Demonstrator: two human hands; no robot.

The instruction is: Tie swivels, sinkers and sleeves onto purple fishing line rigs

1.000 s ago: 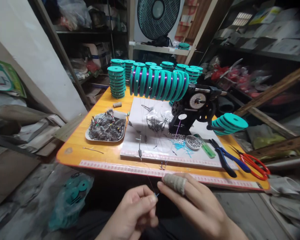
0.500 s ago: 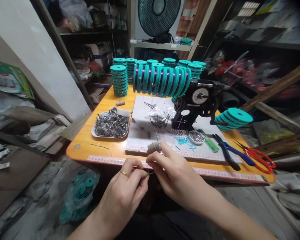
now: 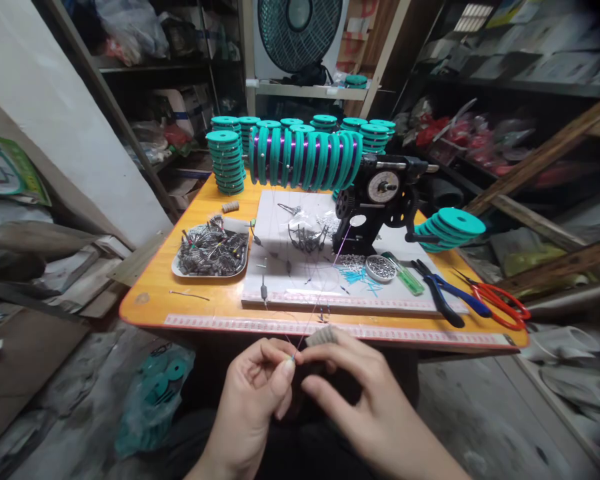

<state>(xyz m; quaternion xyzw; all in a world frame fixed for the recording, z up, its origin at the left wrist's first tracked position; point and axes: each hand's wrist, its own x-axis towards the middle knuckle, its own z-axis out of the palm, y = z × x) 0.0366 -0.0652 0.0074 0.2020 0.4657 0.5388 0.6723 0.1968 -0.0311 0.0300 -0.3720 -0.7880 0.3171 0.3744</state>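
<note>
My left hand (image 3: 255,387) pinches a thin fishing line (image 3: 305,331) between thumb and forefinger in front of the table edge. A tiny blue piece (image 3: 293,359) shows at its fingertips. Close beside it is my right hand (image 3: 357,380), thumb and forefinger spread apart, the forefinger reaching to the left fingertips. A beige ribbed wrap (image 3: 324,336) sits around one right finger. From my hands the line runs up towards a black winding machine (image 3: 363,233), which carries a row of teal spools (image 3: 305,159) wound with purple line. A grey weight (image 3: 264,292) lies on the white board (image 3: 280,267).
On the left stands a tray (image 3: 210,273) of wire-legged weights. To the right are a dish of metal bits (image 3: 381,268), blue-handled pliers (image 3: 445,293) and red-handled scissors (image 3: 500,305). Stacked teal spools (image 3: 224,163) line the back. A bag of spools (image 3: 155,400) rests on the floor.
My hands have drawn slightly lower and nearer to me. My right thumb and forefinger have parted, while my left hand has turned, its pinch now facing up. The view has shifted slightly right.
</note>
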